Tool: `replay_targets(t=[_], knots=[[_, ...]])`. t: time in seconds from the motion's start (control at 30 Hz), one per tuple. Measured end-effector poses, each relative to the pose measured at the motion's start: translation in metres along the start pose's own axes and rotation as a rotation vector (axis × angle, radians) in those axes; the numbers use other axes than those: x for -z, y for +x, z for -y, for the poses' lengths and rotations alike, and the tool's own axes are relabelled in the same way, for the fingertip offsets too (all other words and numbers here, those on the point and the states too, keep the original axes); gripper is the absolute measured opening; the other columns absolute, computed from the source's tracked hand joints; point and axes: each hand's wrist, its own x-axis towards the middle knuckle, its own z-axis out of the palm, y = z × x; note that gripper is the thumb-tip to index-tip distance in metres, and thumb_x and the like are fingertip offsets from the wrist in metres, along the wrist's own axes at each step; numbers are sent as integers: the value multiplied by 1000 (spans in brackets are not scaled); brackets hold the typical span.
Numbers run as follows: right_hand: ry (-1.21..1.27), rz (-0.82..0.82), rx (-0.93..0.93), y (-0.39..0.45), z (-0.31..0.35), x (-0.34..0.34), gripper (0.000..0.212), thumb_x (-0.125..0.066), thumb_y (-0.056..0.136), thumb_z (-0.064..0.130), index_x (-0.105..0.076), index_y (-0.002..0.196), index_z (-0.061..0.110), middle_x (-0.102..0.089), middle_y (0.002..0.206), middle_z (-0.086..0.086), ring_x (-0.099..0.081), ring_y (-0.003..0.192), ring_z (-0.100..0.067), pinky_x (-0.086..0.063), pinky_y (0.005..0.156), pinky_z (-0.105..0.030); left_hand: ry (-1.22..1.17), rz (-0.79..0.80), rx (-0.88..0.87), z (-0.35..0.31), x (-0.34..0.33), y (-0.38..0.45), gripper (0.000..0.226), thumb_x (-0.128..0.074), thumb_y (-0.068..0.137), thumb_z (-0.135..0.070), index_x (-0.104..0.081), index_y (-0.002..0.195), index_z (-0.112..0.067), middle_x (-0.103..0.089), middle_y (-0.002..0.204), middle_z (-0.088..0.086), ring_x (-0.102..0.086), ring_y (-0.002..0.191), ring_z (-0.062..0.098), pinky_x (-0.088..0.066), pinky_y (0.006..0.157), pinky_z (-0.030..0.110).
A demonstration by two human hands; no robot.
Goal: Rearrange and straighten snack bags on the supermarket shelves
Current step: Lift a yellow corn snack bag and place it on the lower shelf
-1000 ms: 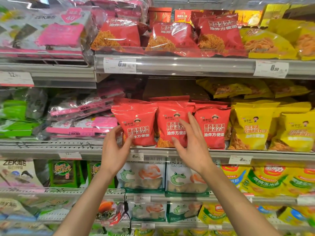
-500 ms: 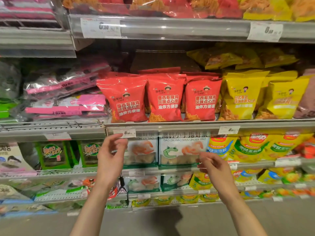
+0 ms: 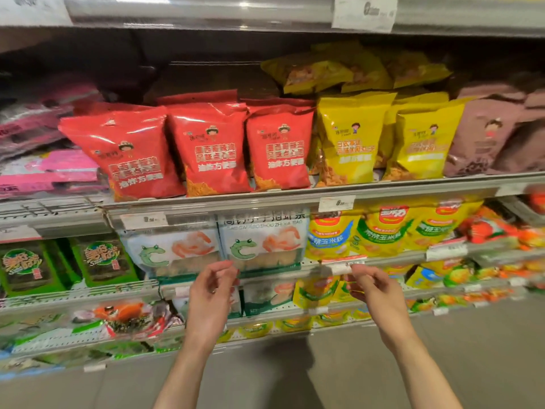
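Three red snack bags (image 3: 212,149) stand upright side by side on the middle shelf (image 3: 265,199). Yellow bags (image 3: 351,137) stand to their right. One shelf lower stand two white bags with a green frog print (image 3: 262,240). My left hand (image 3: 211,296) hovers in front of the lower shelf edge below the frog bags, fingers loosely curled and empty. Below the yellow corn-snack bags (image 3: 380,228), my right hand (image 3: 376,293) is held out, fingers apart, holding nothing. Neither hand touches a bag.
Pink packs (image 3: 50,172) lie stacked at the left, green seaweed packs (image 3: 100,258) below them. Brown bags (image 3: 489,137) stand at the far right. More small packs fill the bottom shelves. Grey floor (image 3: 442,364) runs along the shelf foot.
Both hands have let go of the red bags and dropped from the middle shelf to the lower one. The view has tilted down and shifted right.
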Motion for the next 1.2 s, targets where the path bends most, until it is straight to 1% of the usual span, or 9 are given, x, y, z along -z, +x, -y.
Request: replay_targets(t=[0.1, 0.33, 0.43, 0.53, 0.63, 0.8, 1.0, 1.1, 1.2], knots=[[-7, 33, 14, 27, 2, 32, 14, -59, 100, 3, -73, 98, 5, -74, 93, -24, -68, 84, -29, -56, 85, -43, -10, -30, 15, 1, -45, -5, 9, -64, 99, -15, -71, 100, -21, -77, 91, -1, -72, 79, 12, -57, 82, 41], [-37, 128, 35, 98, 10, 124, 14, -58, 101, 7, -69, 103, -2, -70, 84, -24, -69, 73, -17, -56, 65, -22, 26, -80, -7, -2, -161, -22, 10, -63, 100, -13, -71, 101, -19, -76, 94, -1, -74, 84, 20, -57, 80, 35], [-22, 147, -9, 120, 11, 151, 11, -55, 101, 0, -65, 101, -6, -70, 66, -7, -67, 53, -4, -52, 54, -14, 51, -86, -7, -2, -195, -27, 8, -66, 98, -20, -72, 104, -19, -77, 91, 2, -73, 86, 24, -56, 80, 38], [-67, 163, 15, 134, 8, 166, 16, -58, 100, 2, -67, 91, 11, -73, 60, 3, -70, 58, -8, -54, 63, -24, 62, -105, 6, 1, -212, -32, 11, -64, 99, -21, -71, 107, -17, -77, 90, -1, -72, 86, 15, -57, 80, 29], [-90, 173, 15, 140, 3, 175, 13, -61, 100, 8, -70, 93, 14, -76, 68, 4, -72, 64, -5, -57, 63, -21, 50, -116, 35, 2, -221, -34, 11, -64, 99, -13, -71, 107, -17, -77, 89, -8, -69, 81, 3, -55, 74, 15], [-113, 177, 17, 141, 4, 175, 16, -63, 99, 13, -73, 87, 17, -72, 85, -20, -67, 74, -22, -54, 79, -44, 70, -126, 36, 2, -218, -26, 13, -64, 99, -16, -72, 107, -23, -77, 97, -12, -72, 89, 7, -57, 82, 25], [-105, 189, -37, 143, 7, 156, 14, -58, 101, 2, -68, 105, -7, -70, 86, -21, -63, 60, -5, -50, 57, -14, 51, -112, 17, 6, -205, -16, 18, -61, 101, -20, -71, 107, -34, -76, 99, -15, -74, 89, 9, -56, 80, 33], [-69, 234, -47, 139, 6, 143, 16, -56, 101, 1, -66, 107, -11, -65, 84, -20, -63, 60, -6, -49, 55, -14, 4, -111, 11, 11, -200, -7, 20, -62, 100, -15, -72, 101, -31, -77, 96, -6, -73, 86, 16, -56, 80, 36], [-128, 252, -52, 134, 4, 136, 16, -61, 100, 8, -68, 109, -3, -58, 88, -37, -62, 75, -21, -49, 61, -21, -22, -98, -1, 12, -201, -1, 17, -63, 99, -15, -73, 101, -28, -77, 97, -4, -72, 90, 18, -56, 84, 36]])
